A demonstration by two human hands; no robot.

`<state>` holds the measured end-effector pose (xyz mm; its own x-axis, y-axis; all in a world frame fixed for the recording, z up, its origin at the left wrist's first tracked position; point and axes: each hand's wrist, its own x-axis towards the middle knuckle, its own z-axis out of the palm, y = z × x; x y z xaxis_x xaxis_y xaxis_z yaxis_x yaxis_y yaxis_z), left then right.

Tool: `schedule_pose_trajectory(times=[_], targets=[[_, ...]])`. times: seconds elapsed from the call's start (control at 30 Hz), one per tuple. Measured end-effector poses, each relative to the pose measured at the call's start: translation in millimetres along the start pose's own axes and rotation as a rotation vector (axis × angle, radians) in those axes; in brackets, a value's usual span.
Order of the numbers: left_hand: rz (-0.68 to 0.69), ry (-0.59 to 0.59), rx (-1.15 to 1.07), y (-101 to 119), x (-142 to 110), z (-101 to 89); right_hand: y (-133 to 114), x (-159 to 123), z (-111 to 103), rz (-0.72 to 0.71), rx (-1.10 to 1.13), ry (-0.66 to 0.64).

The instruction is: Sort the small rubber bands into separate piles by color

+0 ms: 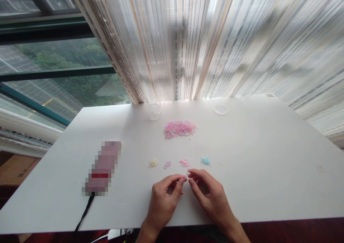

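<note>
White beneath your work, the desk [268, 164] carries by its left edge a pixelated mauve object [102, 164], its black cord [86, 210] crossing the near edge. Rightward come a yellow strand cluster [153, 163] and, at the far edge, a clear round container [154, 112]. Your left hand [163, 196], over the near edge, pinches one pale strand [186, 174]. Beyond lie the lilac cluster [167, 164], mixed pastel pile [179, 128] and pink cluster [185, 163]. Your right hand [212, 194] has thumb and index parted; I cannot tell whether it touches the strand. Past it are the blue cluster [205, 161] and a clear round dish [221, 109]. The step looks like fine single-strand handling, calling for a light fingertip touch.
</note>
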<state>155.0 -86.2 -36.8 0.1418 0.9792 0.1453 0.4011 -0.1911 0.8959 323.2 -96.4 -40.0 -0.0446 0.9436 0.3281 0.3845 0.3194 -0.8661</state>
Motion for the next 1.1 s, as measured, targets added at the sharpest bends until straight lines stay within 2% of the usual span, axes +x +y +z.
schedule_pose_trajectory(times=[0.23,0.6,0.83,1.1], targets=[[0.003,-0.033,-0.013,-1.9,-0.3,0.6,1.3,-0.3,-0.1,0.016,0.009,-0.016],[0.068,-0.008,0.028,-4.8,-0.6,4.2,1.8,-0.5,-0.4,0.002,0.042,0.003],[0.024,-0.024,0.027,-9.4,-3.1,6.0,4.0,-2.2,0.0,0.023,0.018,0.017],[-0.012,-0.003,-0.004,-3.5,-0.7,7.9,11.0,-3.7,1.2,0.015,0.001,-0.023]])
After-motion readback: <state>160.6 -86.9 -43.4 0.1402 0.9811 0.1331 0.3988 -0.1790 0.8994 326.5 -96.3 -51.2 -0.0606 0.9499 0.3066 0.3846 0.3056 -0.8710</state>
